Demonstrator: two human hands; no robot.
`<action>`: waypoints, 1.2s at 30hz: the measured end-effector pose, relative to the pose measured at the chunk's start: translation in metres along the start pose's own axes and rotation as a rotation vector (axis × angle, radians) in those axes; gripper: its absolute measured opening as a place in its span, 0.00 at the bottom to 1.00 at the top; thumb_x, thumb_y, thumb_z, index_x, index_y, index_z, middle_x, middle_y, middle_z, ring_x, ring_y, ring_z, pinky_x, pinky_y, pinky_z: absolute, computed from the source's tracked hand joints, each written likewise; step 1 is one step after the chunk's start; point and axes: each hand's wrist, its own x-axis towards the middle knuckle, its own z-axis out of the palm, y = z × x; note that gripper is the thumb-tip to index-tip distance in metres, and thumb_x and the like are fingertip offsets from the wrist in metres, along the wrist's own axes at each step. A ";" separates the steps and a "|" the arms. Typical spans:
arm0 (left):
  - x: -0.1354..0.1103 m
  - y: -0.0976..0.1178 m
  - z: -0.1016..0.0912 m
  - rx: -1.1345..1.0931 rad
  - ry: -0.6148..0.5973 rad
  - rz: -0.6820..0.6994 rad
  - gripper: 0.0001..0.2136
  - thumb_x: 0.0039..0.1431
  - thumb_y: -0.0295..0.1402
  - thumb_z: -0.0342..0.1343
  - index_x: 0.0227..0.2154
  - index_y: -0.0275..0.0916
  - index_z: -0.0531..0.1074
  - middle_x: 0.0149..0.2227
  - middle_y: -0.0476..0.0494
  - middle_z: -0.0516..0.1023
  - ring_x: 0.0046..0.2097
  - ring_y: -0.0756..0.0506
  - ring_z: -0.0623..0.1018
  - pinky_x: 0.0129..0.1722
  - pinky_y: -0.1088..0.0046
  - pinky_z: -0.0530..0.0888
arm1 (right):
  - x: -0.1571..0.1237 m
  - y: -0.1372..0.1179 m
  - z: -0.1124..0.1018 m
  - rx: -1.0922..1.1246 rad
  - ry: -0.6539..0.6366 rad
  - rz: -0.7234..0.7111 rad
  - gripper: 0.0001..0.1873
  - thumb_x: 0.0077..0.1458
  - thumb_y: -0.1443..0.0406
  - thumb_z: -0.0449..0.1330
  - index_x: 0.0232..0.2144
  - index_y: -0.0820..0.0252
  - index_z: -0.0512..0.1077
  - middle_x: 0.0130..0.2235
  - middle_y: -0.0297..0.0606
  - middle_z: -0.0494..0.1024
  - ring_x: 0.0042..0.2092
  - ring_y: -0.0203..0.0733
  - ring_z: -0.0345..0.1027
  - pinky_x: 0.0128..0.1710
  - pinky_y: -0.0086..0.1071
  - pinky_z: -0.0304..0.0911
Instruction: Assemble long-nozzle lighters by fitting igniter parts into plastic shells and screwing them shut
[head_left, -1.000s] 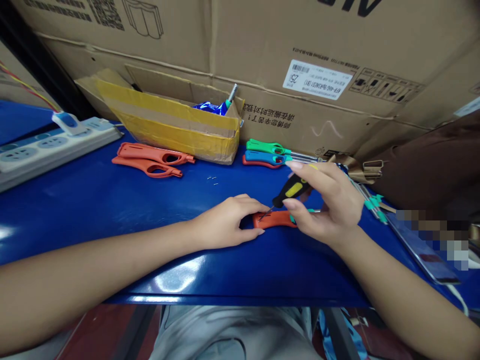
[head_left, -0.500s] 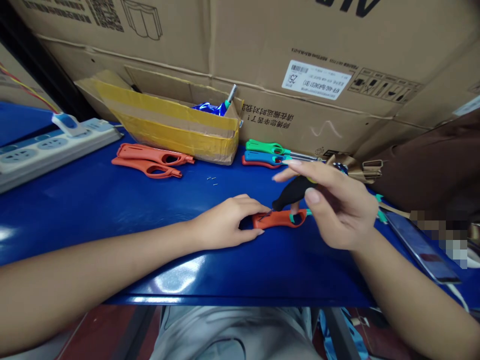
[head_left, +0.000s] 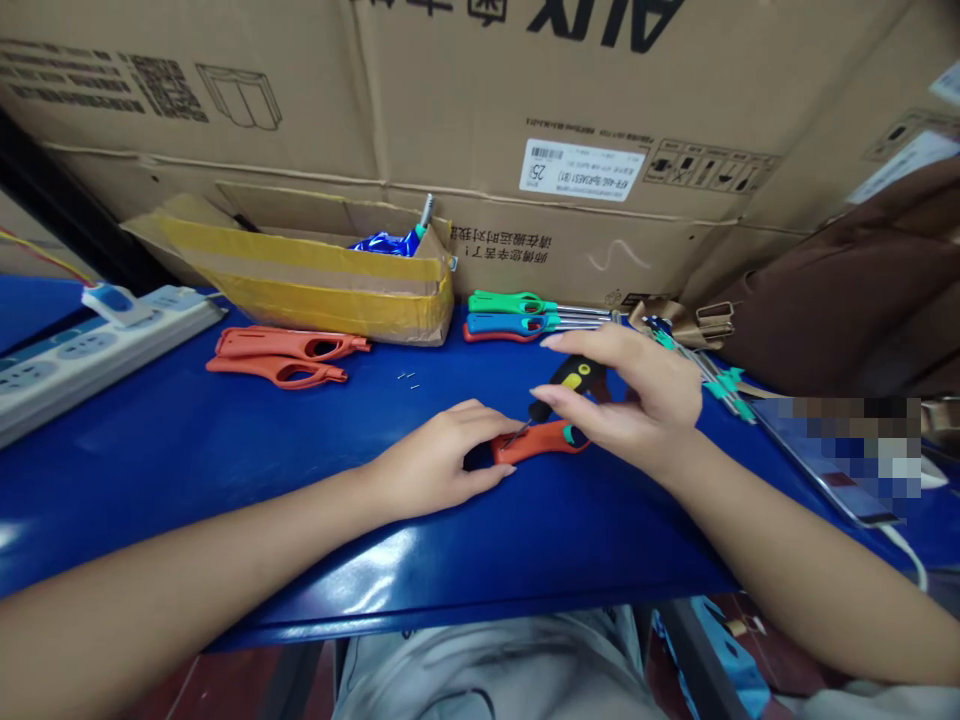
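An orange lighter body with a teal trigger lies on the blue table. My left hand pinches its left end and holds it down. A black and yellow screwdriver is gripped in my right hand, and its thin tip touches the orange body near my left fingertips.
Two orange shell halves lie at the left, in front of a taped cardboard tray. Green, blue and red lighters lie by the big cartons. A power strip is at far left, a phone at right. Tiny screws sit mid-table.
My right hand has turned the screwdriver on the orange body and its fingers have shifted round the handle. The head has tilted, so everything sits slightly lower and left.
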 end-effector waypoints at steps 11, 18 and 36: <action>0.000 -0.004 0.001 0.037 0.008 0.011 0.17 0.63 0.32 0.63 0.54 0.39 0.73 0.51 0.41 0.80 0.52 0.42 0.78 0.54 0.62 0.75 | -0.004 0.004 0.000 -0.014 0.045 -0.057 0.16 0.62 0.60 0.64 0.51 0.58 0.75 0.37 0.38 0.83 0.33 0.38 0.76 0.34 0.30 0.73; 0.001 -0.002 0.001 0.045 0.007 0.011 0.16 0.63 0.33 0.63 0.53 0.39 0.74 0.48 0.41 0.82 0.50 0.42 0.79 0.52 0.63 0.76 | -0.003 0.004 0.004 0.259 -0.105 0.111 0.19 0.69 0.65 0.51 0.60 0.58 0.68 0.52 0.43 0.80 0.45 0.42 0.78 0.44 0.36 0.76; 0.001 -0.002 0.000 0.024 0.003 -0.005 0.16 0.62 0.33 0.64 0.52 0.38 0.75 0.48 0.41 0.82 0.49 0.42 0.79 0.51 0.62 0.76 | -0.005 -0.004 0.006 0.243 -0.056 0.043 0.17 0.69 0.64 0.52 0.58 0.61 0.68 0.47 0.44 0.81 0.49 0.44 0.76 0.47 0.37 0.74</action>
